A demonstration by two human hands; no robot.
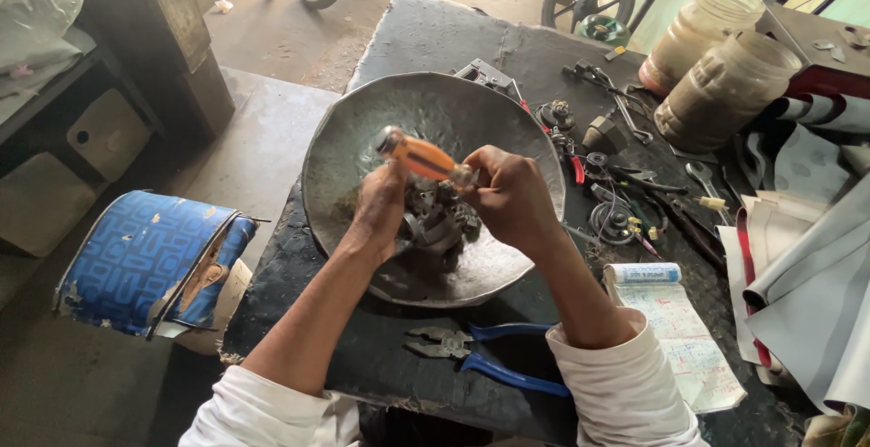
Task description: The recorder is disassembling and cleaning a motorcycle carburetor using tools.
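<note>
hands (444, 198) over pan (344, 139), pliers (480, 352) near edge

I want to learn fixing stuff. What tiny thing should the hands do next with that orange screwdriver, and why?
Probably tip the orange-handled screwdriver down so its tip meets the grey metal part in the big metal bowl. The right hand grips the shaft end, the left hand steadies the part, and the handle lies almost level above it, so the tip seems not yet seated.

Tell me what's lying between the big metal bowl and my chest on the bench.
Blue-handled pliers lie on the dark bench, between the metal bowl and you, in the head view.
</note>
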